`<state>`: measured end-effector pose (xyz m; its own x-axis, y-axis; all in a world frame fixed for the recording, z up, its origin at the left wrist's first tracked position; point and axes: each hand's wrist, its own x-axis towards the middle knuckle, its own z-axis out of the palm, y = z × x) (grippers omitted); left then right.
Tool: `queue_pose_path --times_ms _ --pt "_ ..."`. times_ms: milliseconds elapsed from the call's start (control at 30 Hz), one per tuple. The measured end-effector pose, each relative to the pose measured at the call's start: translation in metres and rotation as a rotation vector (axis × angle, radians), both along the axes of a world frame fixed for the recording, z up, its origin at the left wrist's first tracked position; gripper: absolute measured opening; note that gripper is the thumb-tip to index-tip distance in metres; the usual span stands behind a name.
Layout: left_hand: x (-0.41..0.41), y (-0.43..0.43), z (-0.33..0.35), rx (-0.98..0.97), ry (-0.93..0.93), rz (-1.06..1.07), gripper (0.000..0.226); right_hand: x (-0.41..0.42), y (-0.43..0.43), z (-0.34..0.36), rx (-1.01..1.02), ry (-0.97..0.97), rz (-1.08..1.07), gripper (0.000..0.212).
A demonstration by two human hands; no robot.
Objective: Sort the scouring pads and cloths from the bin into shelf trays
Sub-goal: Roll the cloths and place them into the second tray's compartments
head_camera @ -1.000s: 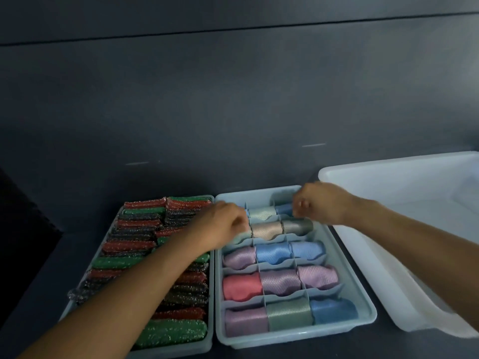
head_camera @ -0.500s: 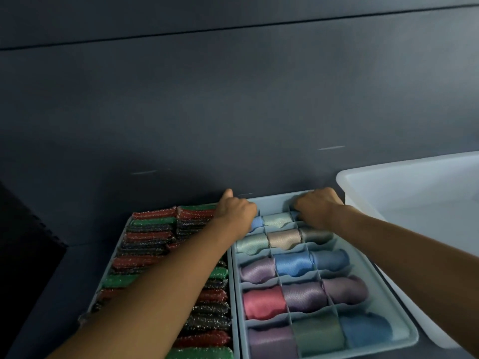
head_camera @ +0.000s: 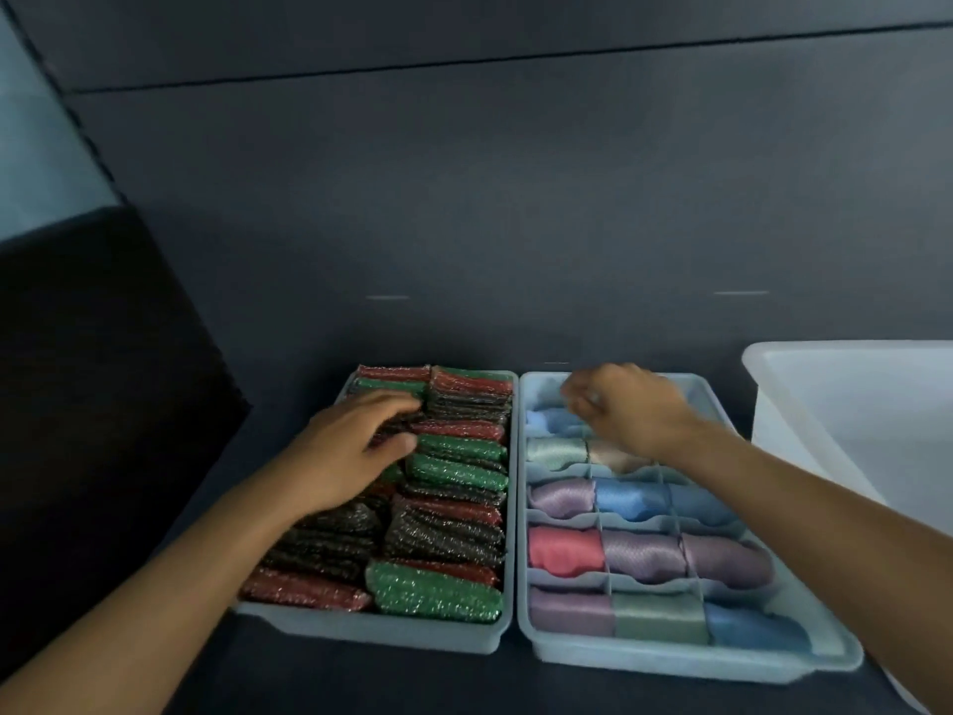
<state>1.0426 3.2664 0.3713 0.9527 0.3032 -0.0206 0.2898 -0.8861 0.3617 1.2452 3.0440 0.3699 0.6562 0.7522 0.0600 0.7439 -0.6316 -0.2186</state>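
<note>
**Hands at the two trays**

My left hand (head_camera: 345, 456) rests on the scouring pads (head_camera: 454, 472) in the left tray (head_camera: 381, 632), fingers straight. My right hand (head_camera: 634, 410) is over the far cloths (head_camera: 639, 554) in the divided tray (head_camera: 670, 663), fingers curled. It is too blurred to tell whether they hold anything.

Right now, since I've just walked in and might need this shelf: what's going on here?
A person's left hand lies, fingers straight, over the glittery red, green and dark scouring pads filling the left pale blue plastic tray. The right hand, fingers curled, is at the far cells of the divided right tray of rolled shiny cloths; blur hides whether it holds anything. A white plastic bin stands at right.
</note>
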Motion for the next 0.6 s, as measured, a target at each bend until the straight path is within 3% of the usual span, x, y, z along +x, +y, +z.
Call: queue_pose_path --times_ms 133,300,500,600 --pt "-0.008 0.018 -0.010 0.024 0.034 0.029 0.055 -0.022 0.038 0.004 0.105 0.000 0.115 0.025" --pt "0.032 0.041 -0.018 0.081 0.027 0.020 0.060 -0.032 0.091 0.000 0.037 0.012 0.167 0.046" --pt "0.050 0.064 -0.035 0.148 0.179 -0.061 0.061 -0.033 0.125 -0.018 0.053 -0.118 0.042 0.030" --pt "0.046 0.071 -0.035 0.097 0.109 -0.102 0.052 -0.029 0.134 -0.016 0.040 -0.082 0.055 0.028"
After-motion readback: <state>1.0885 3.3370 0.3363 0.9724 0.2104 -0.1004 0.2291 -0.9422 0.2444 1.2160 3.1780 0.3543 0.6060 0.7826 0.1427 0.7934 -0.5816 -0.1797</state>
